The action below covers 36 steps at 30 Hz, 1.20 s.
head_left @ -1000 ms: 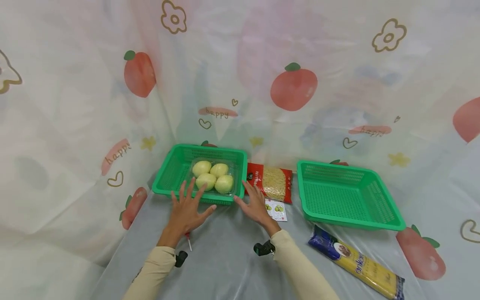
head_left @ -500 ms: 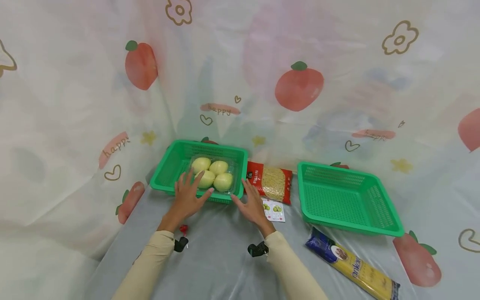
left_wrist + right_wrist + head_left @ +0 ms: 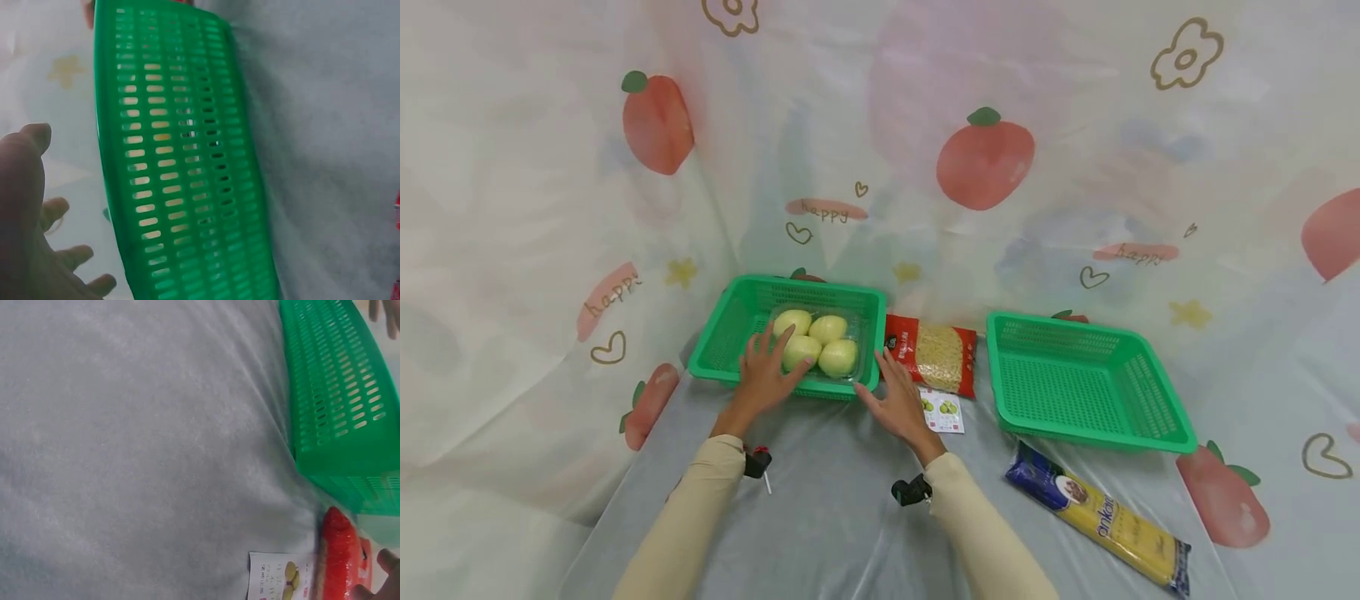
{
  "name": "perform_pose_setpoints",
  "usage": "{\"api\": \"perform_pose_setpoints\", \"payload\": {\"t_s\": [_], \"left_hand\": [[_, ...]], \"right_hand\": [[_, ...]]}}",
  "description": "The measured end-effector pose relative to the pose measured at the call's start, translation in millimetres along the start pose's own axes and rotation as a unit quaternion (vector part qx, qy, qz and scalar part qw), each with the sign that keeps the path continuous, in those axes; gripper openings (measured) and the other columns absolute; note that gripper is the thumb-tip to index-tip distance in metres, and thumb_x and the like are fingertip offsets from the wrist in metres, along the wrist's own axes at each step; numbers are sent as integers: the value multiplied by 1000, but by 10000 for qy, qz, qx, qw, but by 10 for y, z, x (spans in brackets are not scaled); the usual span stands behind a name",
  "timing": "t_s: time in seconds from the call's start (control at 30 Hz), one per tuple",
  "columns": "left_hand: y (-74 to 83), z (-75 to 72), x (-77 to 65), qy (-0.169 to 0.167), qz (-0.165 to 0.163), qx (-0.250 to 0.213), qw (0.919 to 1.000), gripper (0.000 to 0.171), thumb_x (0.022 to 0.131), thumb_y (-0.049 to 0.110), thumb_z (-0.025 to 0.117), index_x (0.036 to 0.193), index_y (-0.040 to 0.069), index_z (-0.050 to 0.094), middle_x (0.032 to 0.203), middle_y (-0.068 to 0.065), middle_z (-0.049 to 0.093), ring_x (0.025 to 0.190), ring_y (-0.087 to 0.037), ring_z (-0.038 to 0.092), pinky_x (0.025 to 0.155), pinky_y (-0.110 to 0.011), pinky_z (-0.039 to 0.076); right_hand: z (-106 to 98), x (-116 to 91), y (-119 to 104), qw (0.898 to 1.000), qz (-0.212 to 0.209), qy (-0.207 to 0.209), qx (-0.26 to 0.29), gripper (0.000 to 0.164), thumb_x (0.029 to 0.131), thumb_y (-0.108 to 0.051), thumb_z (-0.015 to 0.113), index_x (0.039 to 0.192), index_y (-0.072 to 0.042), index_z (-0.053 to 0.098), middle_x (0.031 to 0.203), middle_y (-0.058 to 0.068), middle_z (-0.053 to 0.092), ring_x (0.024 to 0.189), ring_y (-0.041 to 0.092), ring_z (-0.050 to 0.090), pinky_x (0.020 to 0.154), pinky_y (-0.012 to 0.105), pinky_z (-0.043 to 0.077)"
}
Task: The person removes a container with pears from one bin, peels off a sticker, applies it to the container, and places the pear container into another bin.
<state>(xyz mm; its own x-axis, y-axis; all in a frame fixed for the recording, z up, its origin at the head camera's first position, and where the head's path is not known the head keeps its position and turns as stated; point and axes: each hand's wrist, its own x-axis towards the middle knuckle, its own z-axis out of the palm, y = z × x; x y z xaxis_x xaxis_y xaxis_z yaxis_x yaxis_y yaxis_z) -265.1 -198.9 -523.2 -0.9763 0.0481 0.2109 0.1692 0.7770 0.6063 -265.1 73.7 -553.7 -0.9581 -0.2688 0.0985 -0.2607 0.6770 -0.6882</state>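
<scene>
Left hand (image 3: 762,381) and right hand (image 3: 895,406) are spread, empty; the fruit pack (image 3: 824,342) looks weighty, slick, best held at its sides.

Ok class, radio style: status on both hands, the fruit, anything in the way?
Left hand near left basket, front rim; right hand near its front right corner. Both spread. Four pale fruits inside, ungripped. Possible snag: red bag by right hand.

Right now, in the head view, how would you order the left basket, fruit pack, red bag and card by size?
Largest to smallest:
1. Left basket
2. Fruit pack and red bag, too alike to rank
3. Card, partly hidden
</scene>
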Motion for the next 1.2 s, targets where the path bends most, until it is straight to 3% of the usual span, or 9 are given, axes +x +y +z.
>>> {"api": "perform_pose_setpoints", "payload": {"t_s": [0.23,0.43,0.57,0.67,0.77,0.87,1.03,1.2], "left_hand": [[-131,-30,298,22,-407,-534,9977,83,108,48,55,172,16,14,175,-28,-5,156,-60,0,113,-84,16],[-259,48,445,-299,-1012,-770,9914,89,109,50,51,172,16,-1,173,-28,-20,155,-62,-10,117,-80,17],[-462,94,551,-625,-1299,-796,9863,93,107,53,49,170,7,-1,170,-36,-15,151,-70,-7,115,-84,16],[-537,78,599,-796,-1471,-901,9818,96,107,56,46,169,3,-5,169,-39,-8,152,-68,-1,118,-81,11],[-590,59,644,-846,-1670,-1172,9753,98,107,59,44,169,5,-10,171,-37,-2,155,-62,6,122,-75,15],[-593,14,678,-976,-1937,-1411,9659,95,109,56,43,169,9,-14,172,-35,0,157,-58,10,124,-70,19],[-566,-42,751,-1289,-2111,-1512,9571,95,109,58,41,169,7,-13,171,-38,-1,156,-60,9,124,-70,18],[-435,-106,823,-1262,-2406,-1616,9487,106,102,69,51,171,13,-5,171,-35,-12,154,-63,-15,120,-78,14]], "right_hand": [[-16,5,-47,9998,-7,-174,-45,83,103,-59,57,170,-19,29,178,5,21,161,44,20,122,73,20],[78,-99,-24,9994,119,-269,-189,83,102,-58,59,170,-20,30,177,4,22,160,46,21,122,73,20],[98,-90,-72,9992,19,-257,-299,83,102,-58,60,169,-19,32,176,6,25,159,46,23,122,72,22],[86,-68,-103,9989,19,-239,-413,84,101,-62,59,169,-21,33,176,4,25,160,45,22,122,71,23],[73,-57,-112,9987,57,-200,-469,83,101,-64,58,169,-24,32,176,1,25,161,44,18,123,72,21],[62,-49,-101,9984,48,-181,-534,83,101,-65,57,169,-25,32,176,0,25,162,43,15,123,72,20],[12,-38,-90,9981,0,-115,-611,82,101,-65,56,168,-23,33,176,1,25,162,43,16,124,71,19],[-86,-24,-65,9959,-91,-81,-894,83,101,-65,56,168,-21,34,176,3,27,160,44,23,124,69,19]]}}
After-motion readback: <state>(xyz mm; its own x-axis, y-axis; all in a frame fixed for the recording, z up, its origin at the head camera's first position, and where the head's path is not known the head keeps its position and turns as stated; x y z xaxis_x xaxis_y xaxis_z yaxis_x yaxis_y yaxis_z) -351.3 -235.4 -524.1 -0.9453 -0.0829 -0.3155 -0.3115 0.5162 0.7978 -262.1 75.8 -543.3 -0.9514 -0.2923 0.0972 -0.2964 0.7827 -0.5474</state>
